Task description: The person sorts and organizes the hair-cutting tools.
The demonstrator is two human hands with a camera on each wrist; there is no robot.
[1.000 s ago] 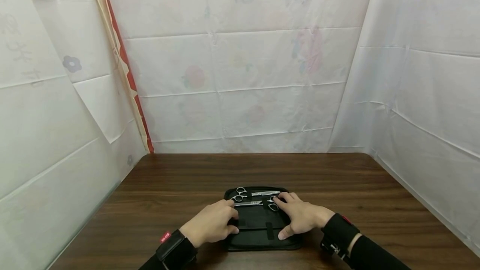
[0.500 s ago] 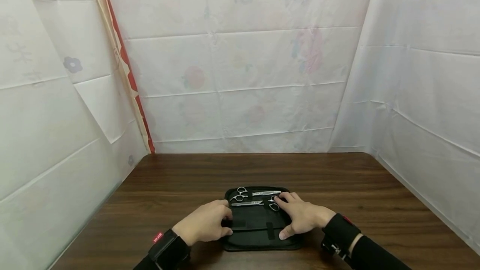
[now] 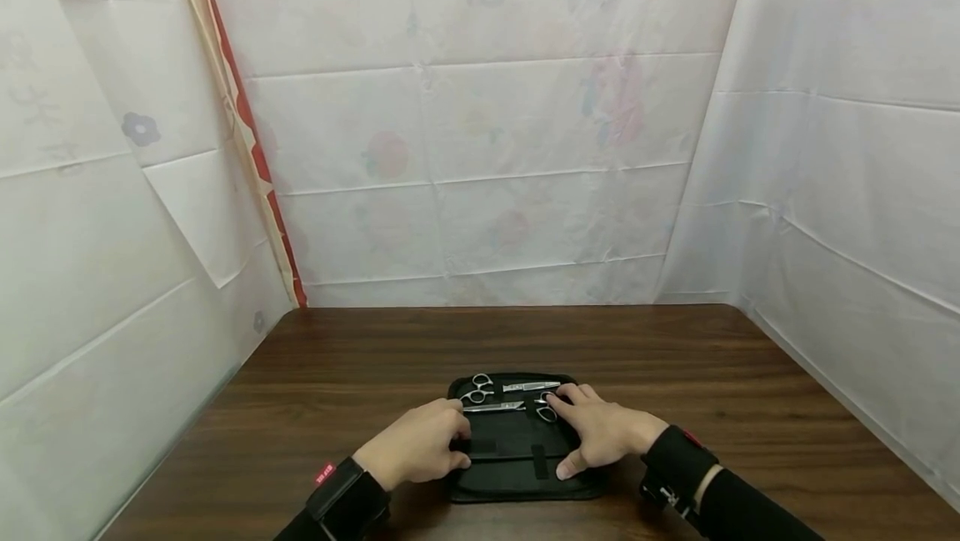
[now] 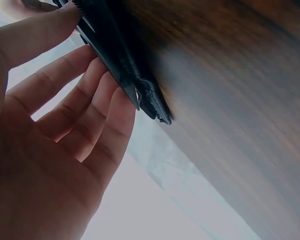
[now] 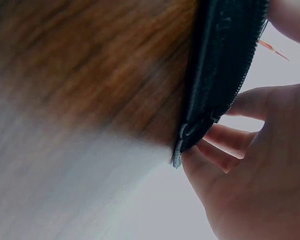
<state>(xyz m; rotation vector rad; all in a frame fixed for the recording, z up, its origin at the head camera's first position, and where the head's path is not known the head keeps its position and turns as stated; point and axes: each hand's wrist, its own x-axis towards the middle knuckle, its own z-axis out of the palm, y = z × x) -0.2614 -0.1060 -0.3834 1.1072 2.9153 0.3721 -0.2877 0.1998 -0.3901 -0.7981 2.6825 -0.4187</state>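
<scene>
An unfolded black zip case (image 3: 517, 488) lies flat on the wooden table, with two silver pairs of scissors in it. The farther scissors (image 3: 534, 387) have their finger loops to the left; the nearer scissors (image 3: 491, 408) point the other way, their loops by the right fingertips. My left hand (image 3: 417, 443) rests at the case's left edge, fingers loosely bent against it and thumb over the near part. My right hand (image 3: 606, 430) lies spread over the right edge. Both wrist views show fingertips along the zipped rim, the left hand (image 4: 55, 125) with its thumb on top.
Wooden tabletop (image 3: 360, 349) extends around the case on every side. White sheeting (image 3: 480, 191) hangs behind and at both sides, with a red-edged strip (image 3: 258, 166) at the back left corner. Dark straps (image 3: 678, 462) circle both wrists.
My left hand slid a little to the left off the case, then came slightly back towards its edge. The right hand, the case and the scissors stay in place.
</scene>
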